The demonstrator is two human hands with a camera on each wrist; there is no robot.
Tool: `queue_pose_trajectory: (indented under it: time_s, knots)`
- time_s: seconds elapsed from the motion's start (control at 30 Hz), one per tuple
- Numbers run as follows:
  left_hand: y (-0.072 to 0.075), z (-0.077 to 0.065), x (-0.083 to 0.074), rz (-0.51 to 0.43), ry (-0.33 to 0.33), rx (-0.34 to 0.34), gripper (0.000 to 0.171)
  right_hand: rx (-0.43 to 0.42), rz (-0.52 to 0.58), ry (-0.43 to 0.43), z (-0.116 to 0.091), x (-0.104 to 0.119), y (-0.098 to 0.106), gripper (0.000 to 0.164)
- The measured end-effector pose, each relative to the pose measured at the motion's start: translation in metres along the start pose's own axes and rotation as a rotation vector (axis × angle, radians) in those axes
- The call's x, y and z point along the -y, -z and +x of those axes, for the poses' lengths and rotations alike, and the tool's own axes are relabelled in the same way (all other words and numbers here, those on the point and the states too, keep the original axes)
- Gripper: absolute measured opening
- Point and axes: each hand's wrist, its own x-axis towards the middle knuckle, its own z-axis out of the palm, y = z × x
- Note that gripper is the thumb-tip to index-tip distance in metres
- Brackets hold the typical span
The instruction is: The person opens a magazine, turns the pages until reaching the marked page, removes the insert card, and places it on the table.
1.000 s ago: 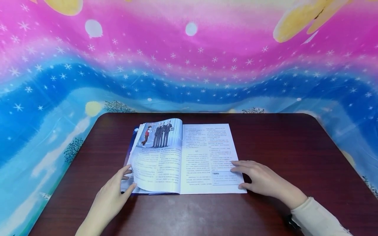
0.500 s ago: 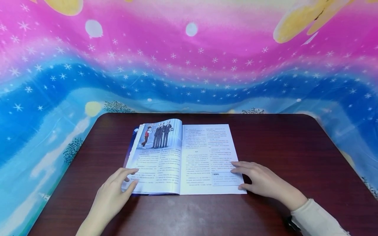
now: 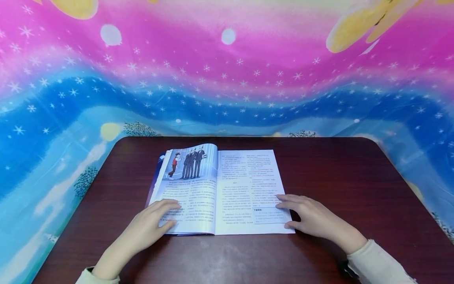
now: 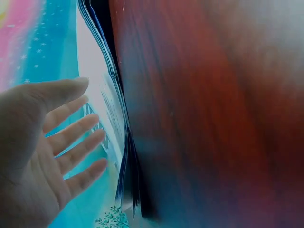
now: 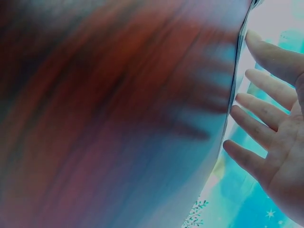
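Note:
A magazine (image 3: 234,189) lies spread on the table, its left page bearing a picture of a figure in red facing several figures in dark suits. My left hand (image 3: 150,221) rests over the lower left corner of that page, fingers spread and pointing inward. In the left wrist view the left hand (image 4: 52,137) has its fingertips along the stacked page edges. On the other side my right hand (image 3: 312,217) touches the outer edge of the right page, low down. The right wrist view shows the right hand (image 5: 270,118) with fingers apart, fingertips at the page edge.
The dark reddish-brown table (image 3: 340,173) has rounded far corners and surrounds the magazine. Behind and beside it hangs a pink and blue cloth (image 3: 227,79) patterned with snowflakes. A light sleeve (image 3: 376,260) covers the right forearm.
The left page, lifted and curved at its outer edge earlier, now lies flatter. My left hand has slid inward from that edge onto the page. The right hand stays in place.

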Motion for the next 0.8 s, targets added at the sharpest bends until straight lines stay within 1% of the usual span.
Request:
queue_pose_trajectory:
  time_s: [0.13, 0.27, 0.43, 0.8]
  knots:
    - [0.0, 0.003, 0.005, 0.026, -0.035, 0.05, 0.046, -0.005, 0.005, 0.0, 0.001, 0.002, 0.0, 0.054]
    - [0.0, 0.004, 0.009, 0.037, -0.042, 0.084, 0.05, -0.009, 0.008, -0.005, 0.001, 0.003, 0.0, 0.053]
    - [-0.001, 0.003, 0.013, 0.039, -0.041, 0.097, 0.05, -0.014, 0.012, -0.016, 0.003, 0.003, 0.0, 0.052]
    - [-0.003, 0.003, 0.016, 0.037, -0.032, 0.105, 0.05, -0.064, 0.055, -0.005, 0.007, 0.003, 0.007, 0.049]
